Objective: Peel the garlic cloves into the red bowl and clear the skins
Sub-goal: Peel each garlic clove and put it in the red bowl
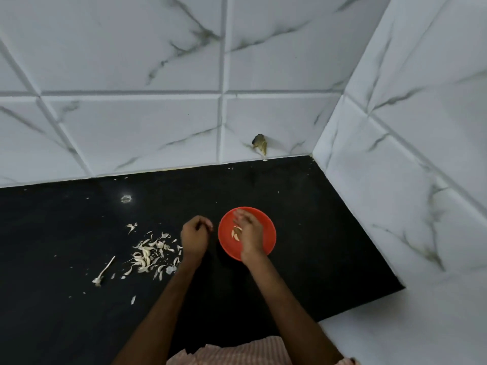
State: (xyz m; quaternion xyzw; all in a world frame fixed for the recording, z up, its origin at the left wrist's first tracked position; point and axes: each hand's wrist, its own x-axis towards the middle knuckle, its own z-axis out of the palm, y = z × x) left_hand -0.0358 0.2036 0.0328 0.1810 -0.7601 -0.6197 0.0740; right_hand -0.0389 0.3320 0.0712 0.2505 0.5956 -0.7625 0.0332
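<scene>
Head view: fingers of the right hand, blurred, lie straight and released over the red bowl at centre frame, peeled garlic cloves inside. Left hand fingers curl just left; any grasp unclear. Skins litter the black worktop lower left.

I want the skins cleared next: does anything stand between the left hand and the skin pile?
Nothing visible does. The left hand lies just right of the garlic skins, only bare black countertop between them.
</scene>
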